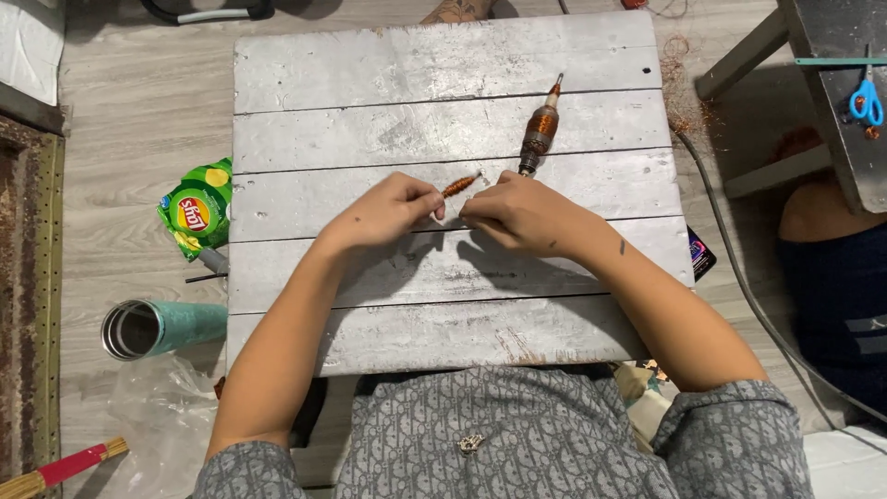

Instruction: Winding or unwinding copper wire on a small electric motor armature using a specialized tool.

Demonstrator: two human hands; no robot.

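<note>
Left hand [393,211]: my fingertips pinch one end of the small copper-wire coil [458,186].
Right hand [517,214]: closed on the coil's other end, mid-board.
Board [370,83]: grey planks.
Nearby: wound motor armature [540,129] just beyond my right knuckles; green snack bag [196,208], teal tumbler [162,327] on the floor to my left.

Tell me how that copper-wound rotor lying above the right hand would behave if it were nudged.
The rotor looks round along its length, so it would probably roll sideways across the plank table. Its copper winding and metal shaft suggest it is heavy for its size. It appears stiff, unlikely to bend.
</note>
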